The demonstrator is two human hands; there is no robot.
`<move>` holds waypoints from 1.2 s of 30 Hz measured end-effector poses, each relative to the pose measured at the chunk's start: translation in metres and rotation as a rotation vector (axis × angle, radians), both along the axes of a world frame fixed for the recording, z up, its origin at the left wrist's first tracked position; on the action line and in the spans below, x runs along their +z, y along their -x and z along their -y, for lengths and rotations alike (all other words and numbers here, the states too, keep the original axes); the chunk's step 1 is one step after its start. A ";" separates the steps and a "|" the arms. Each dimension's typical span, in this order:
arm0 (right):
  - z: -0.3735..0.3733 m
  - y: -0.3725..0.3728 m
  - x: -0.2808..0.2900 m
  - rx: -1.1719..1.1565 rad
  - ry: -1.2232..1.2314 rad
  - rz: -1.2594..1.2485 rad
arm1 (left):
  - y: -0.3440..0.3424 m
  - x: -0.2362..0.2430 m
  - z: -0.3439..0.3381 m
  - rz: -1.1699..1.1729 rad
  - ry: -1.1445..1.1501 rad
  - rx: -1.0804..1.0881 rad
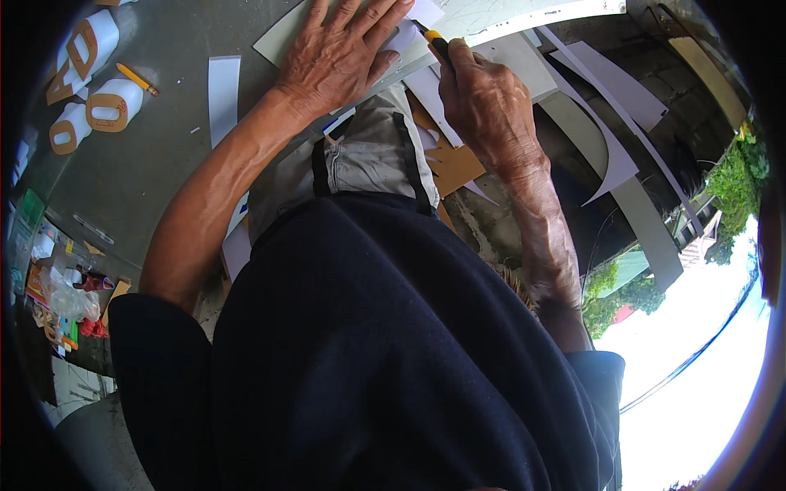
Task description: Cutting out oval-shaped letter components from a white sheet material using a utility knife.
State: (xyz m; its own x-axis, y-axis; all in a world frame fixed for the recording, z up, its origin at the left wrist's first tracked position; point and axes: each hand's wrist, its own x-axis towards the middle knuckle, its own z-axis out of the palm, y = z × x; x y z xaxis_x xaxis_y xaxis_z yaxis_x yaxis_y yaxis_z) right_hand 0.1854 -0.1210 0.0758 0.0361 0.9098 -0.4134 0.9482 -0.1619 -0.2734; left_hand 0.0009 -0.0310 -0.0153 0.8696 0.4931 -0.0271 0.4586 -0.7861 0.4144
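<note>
My left hand (336, 61) lies flat with its fingers stretched out, pressing on a pale sheet (277, 37) at the top of the view. A small white piece (426, 11) shows just past its fingertips. Close by on the right, my right hand (490, 98) is closed around a yellow and black utility knife (439, 45). The knife points up and left, with its tip at the white material near my left fingers. What lies beneath my left palm is hidden.
White letter-shaped blocks with brown faces (115, 106) and a yellow pencil (137, 79) lie on the grey tabletop (176, 155) at left. A white strip (223, 98) is beside my left forearm. Curved offcuts (610, 159) lie at right. Plastic bags and clutter (70, 295) sit lower left.
</note>
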 end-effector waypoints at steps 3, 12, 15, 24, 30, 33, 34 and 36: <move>-0.001 0.004 0.002 -0.035 0.039 0.003 | 0.001 0.000 0.002 0.013 -0.002 0.011; 0.005 0.016 -0.003 -0.140 0.065 -0.029 | 0.001 0.002 0.000 -0.004 0.012 0.004; 0.007 0.018 -0.003 -0.144 0.056 -0.015 | 0.001 0.002 0.000 -0.004 0.011 0.004; 0.012 0.022 -0.007 -0.177 0.015 -0.037 | 0.002 0.004 0.000 -0.027 0.019 -0.005; 0.016 0.032 -0.006 -0.295 0.014 -0.060 | -0.001 0.004 0.000 0.001 0.021 -0.003; 0.018 0.035 -0.010 -0.318 -0.007 -0.075 | 0.000 0.001 0.001 0.004 -0.004 -0.006; 0.017 0.038 -0.009 -0.319 -0.010 -0.076 | 0.000 0.001 -0.001 0.002 -0.024 -0.005; 0.015 0.042 -0.006 -0.380 0.063 -0.058 | 0.000 0.000 0.003 0.019 0.004 0.005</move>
